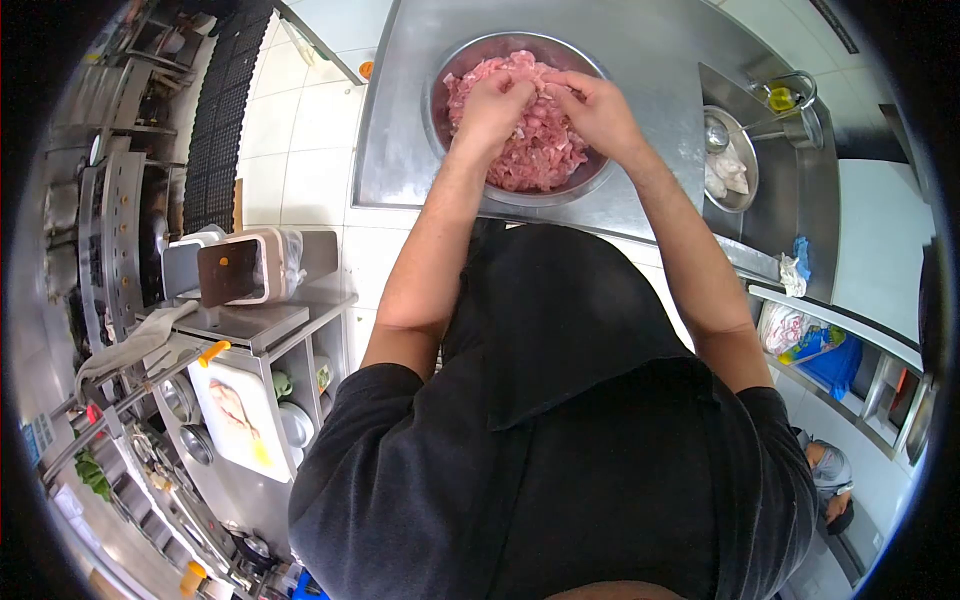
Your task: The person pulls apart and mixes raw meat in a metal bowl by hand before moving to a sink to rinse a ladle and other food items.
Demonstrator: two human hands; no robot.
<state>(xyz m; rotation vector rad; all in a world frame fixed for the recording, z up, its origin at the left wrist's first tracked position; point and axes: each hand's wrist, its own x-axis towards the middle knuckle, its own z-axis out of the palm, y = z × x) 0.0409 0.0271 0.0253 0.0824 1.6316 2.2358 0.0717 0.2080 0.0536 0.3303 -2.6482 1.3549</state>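
A wide steel bowl (432,110) stands on the metal worktop, filled with cut pieces of raw meat (540,150), pink and glossy. Both of my hands are over the upper part of the pile, close together. My left hand (494,108) has its fingers curled in at the meat, with thumb and fingertips pinched together. From the right, my right hand (597,112) reaches in, its thumb and forefinger also closed on meat. The fingertips of both hands nearly meet at one pale pink piece, whose outline blends with the pile.
The steel worktop (400,150) surrounds the bowl. At right, a sink (770,190) holds a metal bowl (752,150) with pale pieces and a ladle (716,134). A white cutting board (235,415) and plastic bins (265,262) are at left. Another person (828,475) is at lower right.
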